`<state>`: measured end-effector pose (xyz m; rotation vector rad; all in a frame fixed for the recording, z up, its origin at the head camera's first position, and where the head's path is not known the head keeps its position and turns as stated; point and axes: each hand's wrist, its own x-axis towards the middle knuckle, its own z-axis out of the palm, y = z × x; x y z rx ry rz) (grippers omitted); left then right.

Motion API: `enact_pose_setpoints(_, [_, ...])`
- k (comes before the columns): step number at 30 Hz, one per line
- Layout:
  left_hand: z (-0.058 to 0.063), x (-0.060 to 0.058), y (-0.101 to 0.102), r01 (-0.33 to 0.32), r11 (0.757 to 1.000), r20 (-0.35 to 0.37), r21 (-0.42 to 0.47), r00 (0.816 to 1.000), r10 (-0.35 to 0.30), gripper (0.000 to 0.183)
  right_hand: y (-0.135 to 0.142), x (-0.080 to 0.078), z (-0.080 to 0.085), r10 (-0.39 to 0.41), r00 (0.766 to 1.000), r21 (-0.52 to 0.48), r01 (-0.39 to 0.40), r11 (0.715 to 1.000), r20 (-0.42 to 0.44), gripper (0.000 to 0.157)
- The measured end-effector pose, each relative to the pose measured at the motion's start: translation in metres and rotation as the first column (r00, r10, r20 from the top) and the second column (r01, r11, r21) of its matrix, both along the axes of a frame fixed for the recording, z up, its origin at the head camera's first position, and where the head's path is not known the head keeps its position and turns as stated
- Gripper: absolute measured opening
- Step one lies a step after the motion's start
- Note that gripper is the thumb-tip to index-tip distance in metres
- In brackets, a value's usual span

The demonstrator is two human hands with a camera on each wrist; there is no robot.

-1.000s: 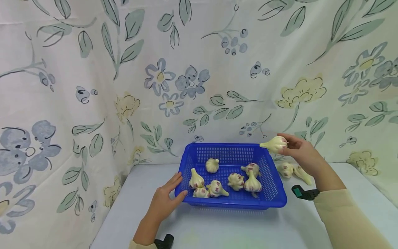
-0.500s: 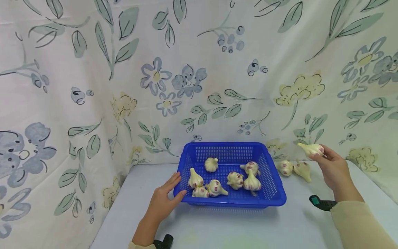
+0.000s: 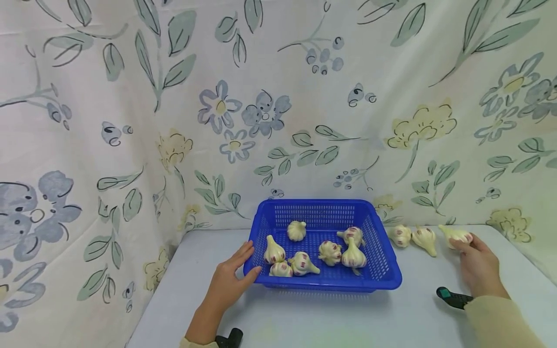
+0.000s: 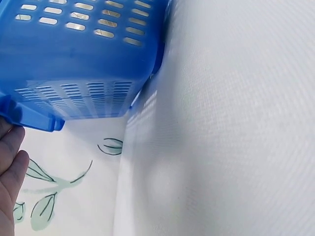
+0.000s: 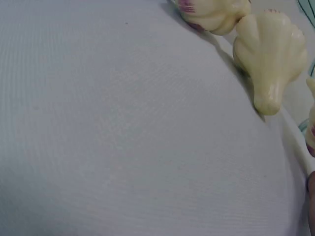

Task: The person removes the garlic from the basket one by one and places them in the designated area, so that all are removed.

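At the table's right side, my right hand [image 3: 480, 266] holds a garlic bulb [image 3: 454, 235] low at the back edge, its stem pointing left. Whether the bulb bears on the table is hard to tell. My left hand [image 3: 232, 275] rests on the left rim of a blue plastic basket [image 3: 326, 285], thumb near the front corner. The left wrist view shows fingers [image 4: 11, 167] lying straight against the rim. Several garlic bulbs lie inside the basket, one of them alone toward the back [image 3: 297, 231]. The right wrist view shows only a sliver of the held bulb [image 5: 312, 130].
Two more garlic bulbs lie right of the basket: a rounder one [image 3: 400, 236] and one with its stem toward me [image 3: 424, 239]. A floral cloth [image 3: 304, 169] hangs behind the white table [image 3: 313, 319].
My right hand has carried the garlic bulb from above the basket's right rear corner to the right, then down to the table's back edge. My left hand and the basket have stayed put.
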<state>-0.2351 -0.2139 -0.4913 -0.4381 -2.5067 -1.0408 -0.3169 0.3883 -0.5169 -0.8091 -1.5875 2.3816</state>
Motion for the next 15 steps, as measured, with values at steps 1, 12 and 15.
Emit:
enact_pose_setpoints(1, [0.000, 0.001, 0.000, -0.001, 1.000, -0.002, 0.000, 1.000, 0.001, 0.056, 0.001, 0.000, -0.002, 0.003, 1.000, 0.010, -0.003, 1.000, 0.003, 0.107])
enact_pose_setpoints(12, [0.003, 0.001, 0.001, 0.020, 1.000, -0.021, -0.010, 1.000, -0.020, 0.056, 0.001, -0.002, -0.013, 0.032, 0.999, 0.115, -0.030, 0.993, -0.018, 0.103])
enact_pose_setpoints(15, [0.002, 0.001, 0.000, 0.013, 1.000, -0.009, -0.016, 1.000, -0.013, 0.057, 0.001, -0.001, -0.014, 0.037, 0.999, 0.140, -0.035, 0.989, -0.013, 0.099])
